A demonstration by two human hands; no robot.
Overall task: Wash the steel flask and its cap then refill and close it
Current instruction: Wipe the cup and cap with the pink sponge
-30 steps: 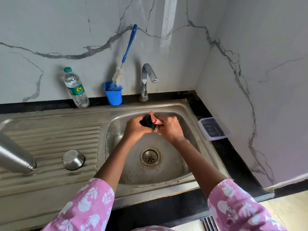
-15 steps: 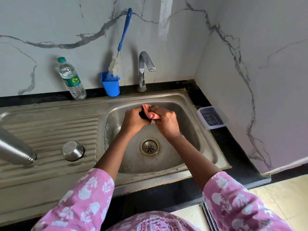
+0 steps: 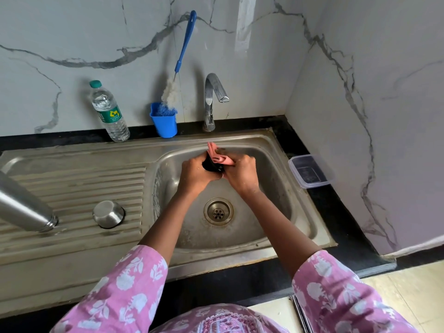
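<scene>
Over the sink basin (image 3: 283, 212), my left hand (image 3: 195, 175) grips a small black cap (image 3: 211, 165). My right hand (image 3: 241, 175) holds a pink cloth (image 3: 219, 156) pressed against the cap; part of the cloth sticks up above my fingers. The steel flask (image 3: 22, 204) lies tilted at the left edge with its open mouth down on the ribbed drainboard (image 3: 72, 188). A round steel cup-shaped lid (image 3: 108, 214) rests upside down on the drainboard beside it.
The tap (image 3: 212, 97) stands behind the basin; no water is visible running. A blue cup (image 3: 165, 122) holds a blue-handled bottle brush (image 3: 182, 56). A plastic water bottle (image 3: 108, 111) stands at the back left. A lidded plastic box (image 3: 308, 171) sits right of the sink.
The pink cloth has shifted over the black cap between my hands, more of it now sticking up. Both hands stay together over the basin. The view has tilted slightly.
</scene>
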